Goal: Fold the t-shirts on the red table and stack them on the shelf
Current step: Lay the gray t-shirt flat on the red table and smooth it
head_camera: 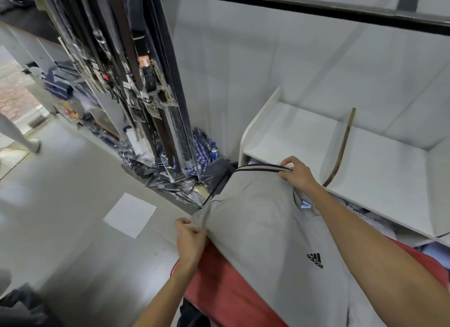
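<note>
Grey t-shirt (267, 229) lies spread over the red counter (226, 285), logo up, one end overhanging toward the shelf (304, 136). Left hand (190, 239): fingers curled, pinching the near fabric edge. Right hand (298, 172): fingers pinching the striped sleeve edge at the far side. Judgement: both grips hold the cloth taut and flat, likely to set up a fold. Upper shelf compartments hold nothing visible; a thin brown divider (341, 146) separates them. Lower shelf level: pale packaged garments, partly hidden.
</note>
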